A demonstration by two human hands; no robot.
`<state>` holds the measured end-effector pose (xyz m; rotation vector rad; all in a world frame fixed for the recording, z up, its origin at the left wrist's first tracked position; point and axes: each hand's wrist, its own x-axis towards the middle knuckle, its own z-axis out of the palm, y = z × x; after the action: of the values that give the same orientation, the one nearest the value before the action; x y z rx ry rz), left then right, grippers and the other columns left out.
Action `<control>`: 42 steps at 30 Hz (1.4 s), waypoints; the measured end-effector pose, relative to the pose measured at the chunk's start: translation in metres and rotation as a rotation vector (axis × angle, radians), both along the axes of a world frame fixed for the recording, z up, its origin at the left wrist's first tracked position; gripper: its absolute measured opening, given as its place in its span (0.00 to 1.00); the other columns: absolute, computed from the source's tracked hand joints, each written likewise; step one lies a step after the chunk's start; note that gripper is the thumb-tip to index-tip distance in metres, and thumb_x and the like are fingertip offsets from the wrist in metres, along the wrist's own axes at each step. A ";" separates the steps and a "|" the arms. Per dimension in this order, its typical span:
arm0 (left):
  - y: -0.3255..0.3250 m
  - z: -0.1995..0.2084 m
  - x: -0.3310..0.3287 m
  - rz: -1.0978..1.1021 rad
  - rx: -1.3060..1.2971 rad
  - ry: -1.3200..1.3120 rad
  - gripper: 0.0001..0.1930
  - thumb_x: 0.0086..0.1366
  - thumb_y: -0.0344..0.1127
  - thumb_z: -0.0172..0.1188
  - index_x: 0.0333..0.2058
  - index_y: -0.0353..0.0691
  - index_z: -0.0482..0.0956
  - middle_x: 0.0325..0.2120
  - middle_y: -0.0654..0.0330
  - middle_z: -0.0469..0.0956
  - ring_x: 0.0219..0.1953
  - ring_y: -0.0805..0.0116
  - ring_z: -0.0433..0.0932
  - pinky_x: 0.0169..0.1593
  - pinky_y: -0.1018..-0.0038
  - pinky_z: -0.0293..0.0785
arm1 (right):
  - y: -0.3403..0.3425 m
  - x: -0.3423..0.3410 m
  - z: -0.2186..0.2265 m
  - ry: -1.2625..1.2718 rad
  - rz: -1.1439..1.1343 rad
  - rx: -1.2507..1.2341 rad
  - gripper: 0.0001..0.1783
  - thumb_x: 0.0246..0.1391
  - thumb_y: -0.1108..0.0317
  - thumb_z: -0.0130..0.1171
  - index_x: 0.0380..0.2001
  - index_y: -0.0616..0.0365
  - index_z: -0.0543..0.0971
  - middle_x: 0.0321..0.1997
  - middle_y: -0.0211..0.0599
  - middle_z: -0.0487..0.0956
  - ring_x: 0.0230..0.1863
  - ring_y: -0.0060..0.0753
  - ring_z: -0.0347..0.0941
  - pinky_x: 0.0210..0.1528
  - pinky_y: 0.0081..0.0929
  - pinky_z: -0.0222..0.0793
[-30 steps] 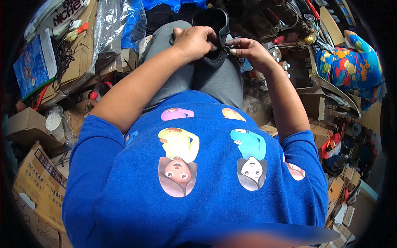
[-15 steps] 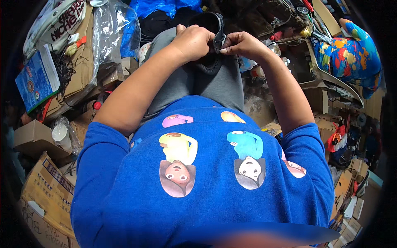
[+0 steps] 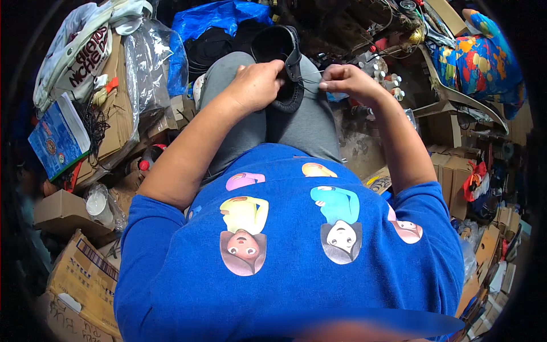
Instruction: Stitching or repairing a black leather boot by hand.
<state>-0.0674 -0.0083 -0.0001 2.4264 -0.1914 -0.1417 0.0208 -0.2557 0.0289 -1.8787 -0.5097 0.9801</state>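
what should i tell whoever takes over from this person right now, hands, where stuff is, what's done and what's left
Left hand: gripping the black shoe, which rests on the lap over the grey trousers.
Right hand: fingers pinched together just right of the shoe, drawing a thin thread that runs back to the shoe's side. Any needle is too small to make out.
Done: cannot tell how much of the seam is stitched; the shoe's near side is hidden by the left hand.
Left: judging by the taut thread, the stitching looks unfinished; probably pull it through and carry on along the edge.
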 end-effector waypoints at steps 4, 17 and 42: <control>-0.004 0.000 0.000 -0.089 0.064 0.059 0.12 0.60 0.35 0.51 0.41 0.49 0.79 0.32 0.53 0.82 0.41 0.50 0.79 0.47 0.52 0.66 | -0.007 0.012 0.013 -0.265 -0.106 0.010 0.13 0.51 0.62 0.66 0.33 0.62 0.81 0.36 0.31 0.77 0.34 0.23 0.75 0.37 0.28 0.73; 0.000 -0.009 0.002 -0.075 -0.095 0.068 0.14 0.56 0.28 0.52 0.42 0.38 0.78 0.34 0.41 0.78 0.39 0.44 0.79 0.44 0.60 0.73 | 0.035 -0.012 0.027 -1.474 0.485 -0.211 0.05 0.46 0.66 0.61 0.29 0.45 0.79 0.34 0.28 0.76 0.44 0.35 0.71 0.50 0.36 0.62; 0.002 -0.002 -0.001 -0.155 0.033 -0.073 0.09 0.57 0.29 0.53 0.36 0.38 0.78 0.31 0.46 0.79 0.37 0.44 0.77 0.41 0.58 0.72 | 0.038 -0.014 0.017 -1.377 0.591 -0.378 0.06 0.47 0.67 0.56 0.31 0.45 0.76 0.26 0.25 0.77 0.40 0.32 0.73 0.48 0.35 0.61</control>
<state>-0.0688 -0.0066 -0.0021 2.4500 -0.4135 -0.1265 0.0066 -0.2181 0.0454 -2.6299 -1.8381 -0.0988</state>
